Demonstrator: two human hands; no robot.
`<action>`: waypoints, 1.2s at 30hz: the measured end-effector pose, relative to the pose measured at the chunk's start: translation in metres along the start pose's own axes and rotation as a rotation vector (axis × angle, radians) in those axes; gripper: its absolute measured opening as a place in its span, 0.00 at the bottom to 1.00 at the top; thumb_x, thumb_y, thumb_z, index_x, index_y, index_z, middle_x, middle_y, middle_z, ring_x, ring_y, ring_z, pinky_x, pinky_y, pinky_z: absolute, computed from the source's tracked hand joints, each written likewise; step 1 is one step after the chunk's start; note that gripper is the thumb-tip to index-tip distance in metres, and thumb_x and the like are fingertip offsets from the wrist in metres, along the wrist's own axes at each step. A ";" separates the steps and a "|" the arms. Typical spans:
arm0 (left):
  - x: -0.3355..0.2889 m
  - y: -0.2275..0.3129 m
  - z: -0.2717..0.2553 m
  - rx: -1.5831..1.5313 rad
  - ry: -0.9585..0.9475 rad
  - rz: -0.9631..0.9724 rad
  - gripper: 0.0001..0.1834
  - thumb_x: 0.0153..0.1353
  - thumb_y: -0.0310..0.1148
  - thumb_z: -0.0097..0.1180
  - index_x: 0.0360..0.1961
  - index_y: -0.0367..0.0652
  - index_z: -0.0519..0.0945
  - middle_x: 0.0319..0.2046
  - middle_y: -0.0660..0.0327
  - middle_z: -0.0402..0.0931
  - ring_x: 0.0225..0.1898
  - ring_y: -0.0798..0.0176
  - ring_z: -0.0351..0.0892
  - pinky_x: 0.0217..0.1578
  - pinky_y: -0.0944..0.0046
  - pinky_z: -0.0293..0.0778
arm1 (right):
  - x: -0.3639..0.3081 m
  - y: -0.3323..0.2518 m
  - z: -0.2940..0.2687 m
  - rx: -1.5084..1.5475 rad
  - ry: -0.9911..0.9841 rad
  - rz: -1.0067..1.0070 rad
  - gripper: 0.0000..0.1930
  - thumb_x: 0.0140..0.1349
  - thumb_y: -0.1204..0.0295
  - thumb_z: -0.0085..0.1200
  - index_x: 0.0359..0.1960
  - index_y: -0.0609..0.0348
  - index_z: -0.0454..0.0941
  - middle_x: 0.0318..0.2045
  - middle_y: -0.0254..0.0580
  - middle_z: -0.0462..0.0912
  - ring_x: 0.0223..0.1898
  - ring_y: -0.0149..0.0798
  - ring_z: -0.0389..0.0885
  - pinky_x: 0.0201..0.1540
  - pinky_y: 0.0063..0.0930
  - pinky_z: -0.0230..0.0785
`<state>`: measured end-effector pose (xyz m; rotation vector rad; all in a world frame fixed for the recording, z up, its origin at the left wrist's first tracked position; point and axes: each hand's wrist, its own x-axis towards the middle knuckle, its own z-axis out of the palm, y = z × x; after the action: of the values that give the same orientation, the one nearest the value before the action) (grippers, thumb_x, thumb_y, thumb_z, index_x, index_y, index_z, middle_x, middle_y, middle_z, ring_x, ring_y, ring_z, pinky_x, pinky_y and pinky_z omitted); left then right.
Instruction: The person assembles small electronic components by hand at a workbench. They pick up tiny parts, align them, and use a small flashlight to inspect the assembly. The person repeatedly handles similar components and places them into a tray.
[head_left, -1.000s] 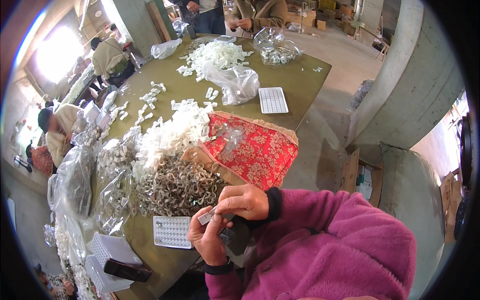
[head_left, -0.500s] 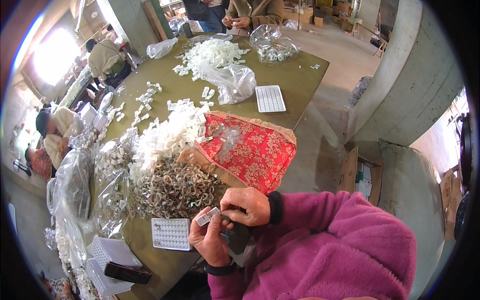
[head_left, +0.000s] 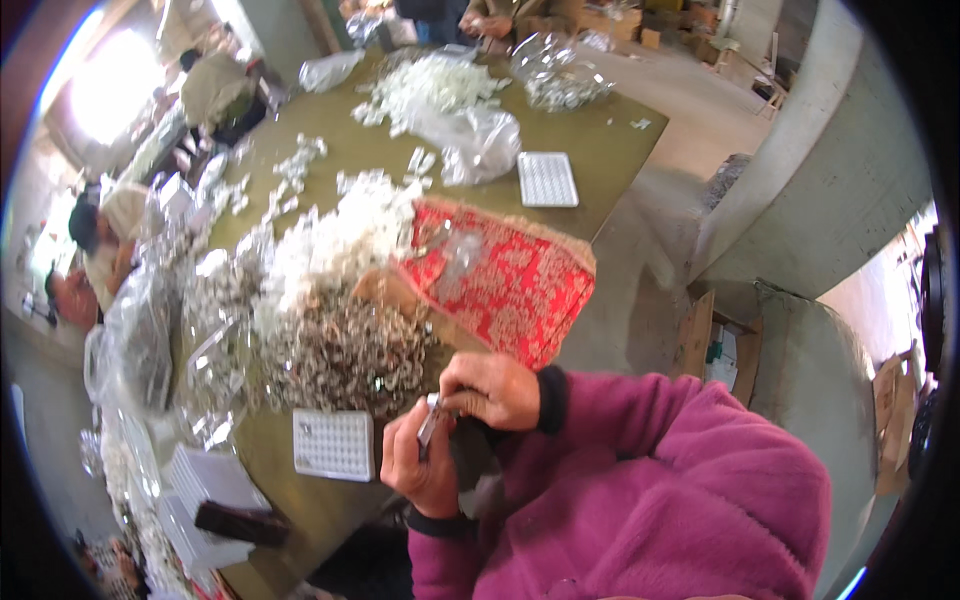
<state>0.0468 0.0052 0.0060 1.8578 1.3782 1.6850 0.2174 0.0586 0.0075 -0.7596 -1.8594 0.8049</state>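
Observation:
Near the table's front edge, my left hand (head_left: 425, 468) grips a small white rectangular plastic piece (head_left: 430, 425), now standing tilted on edge. My right hand (head_left: 492, 388) is closed in a pinch against its upper end; whatever its fingertips hold is hidden. Just beyond the hands lies a heap of small grey-brown ring-like parts (head_left: 340, 360). Behind that heap rises a pile of white plastic pieces (head_left: 335, 235). A white tray with rows of small pockets (head_left: 335, 447) rests left of my left hand. The picture is blurred.
Red floral cloth (head_left: 510, 290) covers the table's right part. Beyond are another white tray (head_left: 548, 180), clear bags (head_left: 480, 150) and more white pieces (head_left: 420, 85). Stacked trays (head_left: 215, 480) and a dark phone-like object (head_left: 240, 523) lie front left. People work around; a pillar (head_left: 810, 180) stands right.
The white piece has turned from lying nearly flat to standing on edge. My hands have drawn closer together and shifted slightly upward in view. The whole view has shifted a little.

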 end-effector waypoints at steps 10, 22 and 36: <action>-0.026 0.003 -0.015 -0.765 0.024 -0.677 0.17 0.66 0.18 0.64 0.55 0.30 0.79 0.39 0.54 0.84 0.34 0.62 0.87 0.35 0.64 0.86 | -0.002 -0.018 -0.005 0.651 -0.312 0.680 0.08 0.76 0.68 0.57 0.41 0.60 0.77 0.30 0.30 0.81 0.28 0.20 0.77 0.31 0.17 0.71; -0.043 -0.010 -0.035 -1.403 0.086 -0.941 0.15 0.71 0.26 0.61 0.56 0.33 0.79 0.39 0.53 0.84 0.30 0.64 0.82 0.27 0.65 0.82 | 0.005 -0.034 0.017 0.542 -0.390 0.654 0.07 0.75 0.70 0.57 0.43 0.61 0.76 0.32 0.30 0.79 0.28 0.21 0.75 0.31 0.18 0.70; -0.046 -0.030 -0.131 -0.990 0.307 -0.877 0.12 0.67 0.21 0.60 0.51 0.30 0.80 0.44 0.47 0.85 0.38 0.57 0.88 0.35 0.59 0.89 | 0.103 0.003 0.157 -0.309 -0.268 -0.373 0.11 0.62 0.77 0.61 0.47 0.61 0.83 0.42 0.45 0.82 0.45 0.48 0.83 0.48 0.39 0.78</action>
<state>-0.0761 -0.0647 -0.0074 0.3760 0.9023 1.6579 0.0363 0.1079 0.0035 -0.4800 -2.3130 0.3977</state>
